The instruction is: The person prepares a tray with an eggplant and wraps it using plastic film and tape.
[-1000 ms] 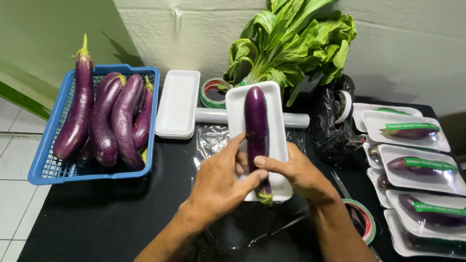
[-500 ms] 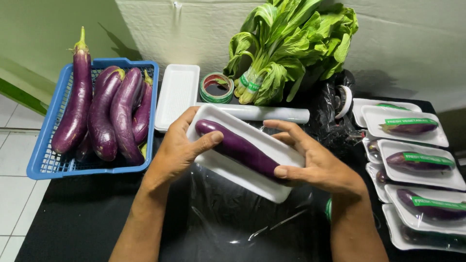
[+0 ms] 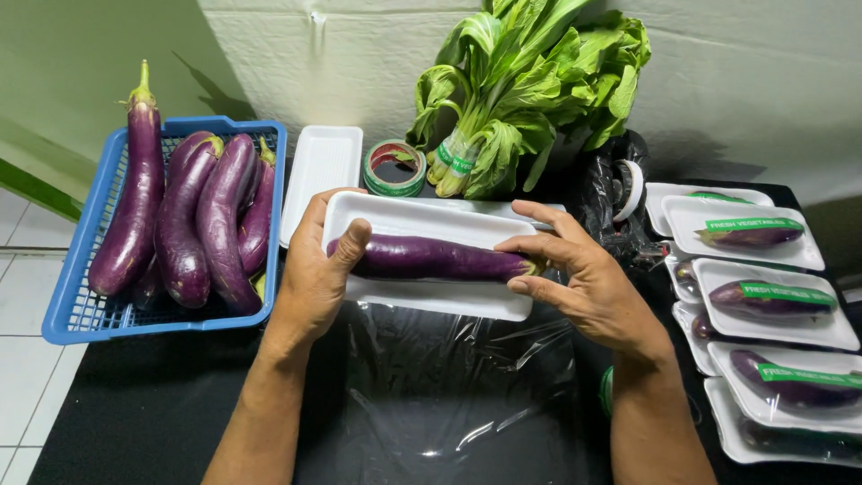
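Both hands, left hand (image 3: 314, 278) and right hand (image 3: 579, 283), grip white foam tray (image 3: 422, 296) holding long purple eggplant (image 3: 431, 258); clear cling film (image 3: 449, 395) probably spread below; next: centre tray squarely.

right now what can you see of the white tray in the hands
The white tray is a long, shallow rectangle with rounded corners and a raised rim, and it looks like foam. It lies crosswise above a sheet of clear film on the black table. One purple eggplant lies lengthwise in it. The left hand grips its left end, thumb on the eggplant; the right hand holds its right end.
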